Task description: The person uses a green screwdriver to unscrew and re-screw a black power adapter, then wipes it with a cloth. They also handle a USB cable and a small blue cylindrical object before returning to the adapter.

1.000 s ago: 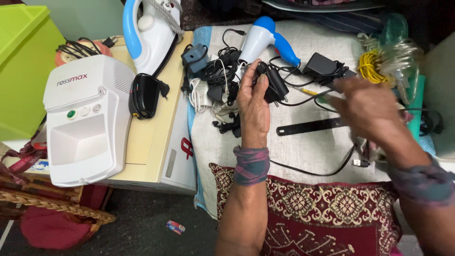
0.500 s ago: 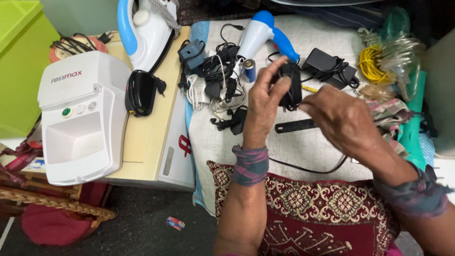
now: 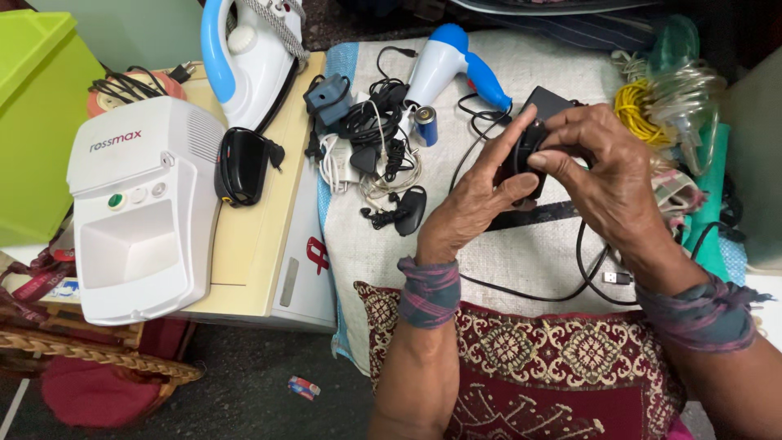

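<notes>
White nebulizer machine (image 3: 138, 212) far left, on a cream board (image 3: 252, 244). Green bin (image 3: 32, 106) at the left edge. Blue-and-white steam iron (image 3: 248, 57) upright at the top, black pouch-like item (image 3: 240, 165) just below it. White cloth (image 3: 529, 73) covers the middle surface; patterned red cushion (image 3: 529, 358) along its near edge. Blue-and-white hair dryer (image 3: 452, 65) at top centre, yellow coiled cord (image 3: 635, 110) and clear tubing (image 3: 684, 81) to the right. Tangle of black and white chargers and cables (image 3: 366, 138) left of centre, small blue battery (image 3: 425, 125) beside it. Left hand (image 3: 472, 204) and right hand (image 3: 607, 175) meet over the cloth, both closed around a small black adapter (image 3: 521, 159); fingers wrap it, mostly hidden. Its black cable (image 3: 586, 269) trails down, USB plug (image 3: 617, 277) lying on the cloth near the right wrist.
</notes>
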